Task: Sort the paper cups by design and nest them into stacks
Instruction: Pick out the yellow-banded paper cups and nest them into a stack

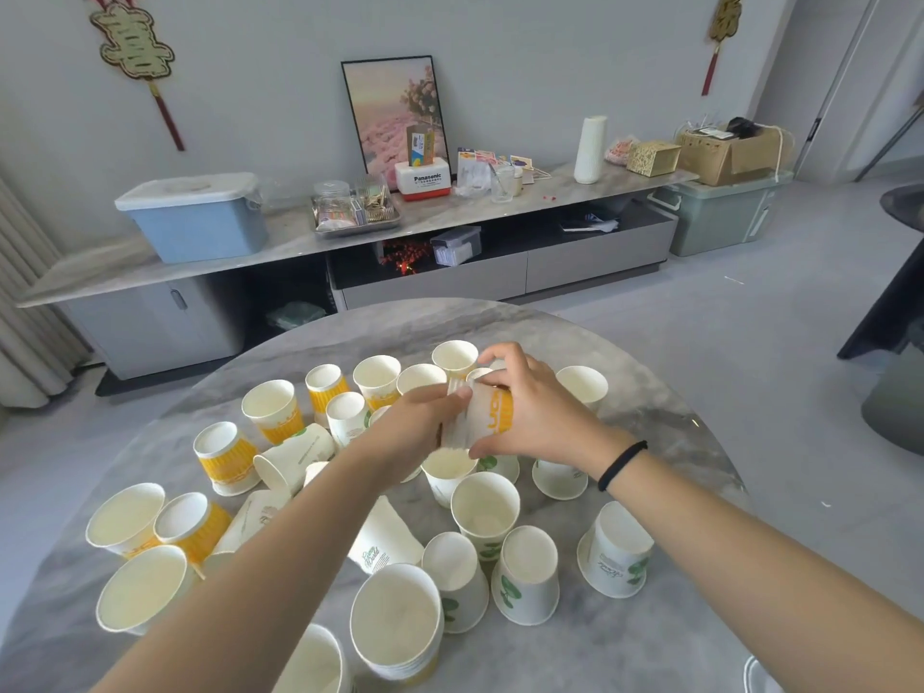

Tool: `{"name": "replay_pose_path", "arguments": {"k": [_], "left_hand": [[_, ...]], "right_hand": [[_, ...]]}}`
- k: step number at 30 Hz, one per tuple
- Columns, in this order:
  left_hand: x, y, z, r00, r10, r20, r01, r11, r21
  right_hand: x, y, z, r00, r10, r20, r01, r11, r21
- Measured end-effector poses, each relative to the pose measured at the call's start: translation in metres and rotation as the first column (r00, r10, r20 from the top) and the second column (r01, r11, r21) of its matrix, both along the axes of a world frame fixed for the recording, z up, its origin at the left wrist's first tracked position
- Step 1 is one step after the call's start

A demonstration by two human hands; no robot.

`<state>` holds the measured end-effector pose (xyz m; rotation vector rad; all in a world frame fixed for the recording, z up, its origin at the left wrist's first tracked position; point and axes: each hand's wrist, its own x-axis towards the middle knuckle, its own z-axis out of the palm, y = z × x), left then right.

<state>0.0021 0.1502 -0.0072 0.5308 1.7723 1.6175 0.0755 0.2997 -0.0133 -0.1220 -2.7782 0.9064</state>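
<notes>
Hands meet above the bench (575, 337): right hand (537, 410) grips a yellow-banded cup (492, 415), left hand (417, 422) pinches its rim. Keeping both rims aligned should nest them squarely.

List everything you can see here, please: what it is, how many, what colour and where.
Yellow-banded cups: several, white and yellow, table's left and far side.
Green-leaf cups: several, white and green, table's near right.
Held cups: a few nested, yellow-banded, above table centre.
Table: one, grey marble, round.
Storage box: one, blue, on the low cabinet.
Framed picture: one, pink, against the wall.
Left hand: grips the held cups.
Right hand: grips the held cups; black band on wrist.
</notes>
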Motion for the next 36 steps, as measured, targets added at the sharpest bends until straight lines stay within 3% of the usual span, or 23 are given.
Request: {"name": "replay_pose_path", "arguments": {"k": [3,5,7,10,12,16,18,22,26,28,31,36], "left_hand": [[-0.001,0.008,-0.006,1.000,-0.014,-0.015,0.014,1.000,-0.022],[-0.011,0.012,-0.006,0.998,0.058,-0.033,-0.059,0.998,-0.024],[-0.025,0.019,-0.003,0.985,0.147,-0.086,-0.150,0.988,-0.038],[-0.050,0.030,0.004,0.913,0.261,-0.315,-0.313,0.941,-0.128],[-0.066,0.038,0.006,0.841,0.243,-0.483,-0.367,0.913,-0.180],[-0.093,0.065,0.007,0.635,0.020,-0.772,-0.433,0.837,-0.334],[-0.105,0.078,0.005,0.523,-0.097,-0.847,-0.470,0.796,-0.381],[-0.125,0.093,-0.006,0.369,-0.352,-0.860,-0.458,0.736,-0.498],[-0.131,0.097,-0.016,0.317,-0.564,-0.763,-0.438,0.627,-0.645],[-0.133,0.099,-0.024,0.321,-0.623,-0.714,-0.419,0.582,-0.697],[-0.138,0.099,-0.034,0.410,-0.659,-0.630,-0.339,0.531,-0.777],[-0.144,0.087,-0.040,0.631,-0.489,-0.602,-0.107,0.713,-0.693]], "right_hand": [[-0.007,0.001,-0.003,0.998,0.061,0.028,-0.061,0.998,0.006],[-0.012,0.012,-0.003,0.998,0.059,0.013,-0.057,0.994,-0.096],[-0.020,0.027,-0.004,0.999,0.004,-0.047,-0.008,0.997,-0.077],[-0.037,0.049,-0.011,0.970,-0.144,-0.195,0.142,0.990,-0.026],[-0.050,0.059,-0.019,0.961,-0.223,-0.166,0.231,0.973,0.029],[-0.076,0.071,-0.034,0.968,-0.250,0.020,0.239,0.943,0.233],[-0.084,0.073,-0.036,0.972,-0.213,0.094,0.178,0.942,0.285],[-0.099,0.075,-0.041,0.965,-0.133,0.228,0.082,0.972,0.219],[-0.113,0.067,-0.050,0.959,-0.111,0.261,0.024,0.949,0.315],[-0.118,0.064,-0.056,0.954,-0.111,0.277,0.010,0.940,0.341],[-0.118,0.064,-0.058,0.954,-0.115,0.278,0.025,0.951,0.307],[-0.106,0.081,-0.041,0.966,-0.152,0.207,0.142,0.988,0.062]]}}
